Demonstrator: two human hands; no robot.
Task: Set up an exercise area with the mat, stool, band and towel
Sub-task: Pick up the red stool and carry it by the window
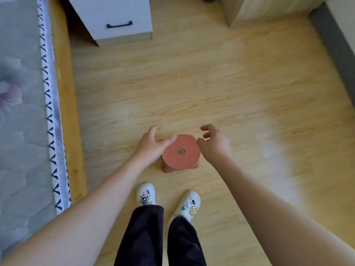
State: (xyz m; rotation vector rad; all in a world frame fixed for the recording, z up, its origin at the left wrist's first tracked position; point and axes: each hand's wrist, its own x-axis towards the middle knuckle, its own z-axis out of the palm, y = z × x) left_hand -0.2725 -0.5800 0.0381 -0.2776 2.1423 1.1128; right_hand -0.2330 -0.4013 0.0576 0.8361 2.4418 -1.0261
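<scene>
The small red stool [182, 161] stands on the wooden floor [211, 83], just ahead of the person's feet. The left hand [151, 144] is spread, its thumb over the seat rim. The right hand [215, 145] hangs beside the opposite rim, loosely curled and holding nothing. The stool looks rigid and light, probably plastic, and is best gripped at opposite seat edges.

One stool [182, 160], two hands [151, 144] [215, 145], two shoes [146, 194] [189, 204].

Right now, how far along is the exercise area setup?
Done: only the red stool is out, upright on the wood floor.
In hand: the left hand has its thumb over the seat's rim, and the right hand hovers beside the stool, holding nothing.
Left: mat, band and towel, none in view.
</scene>
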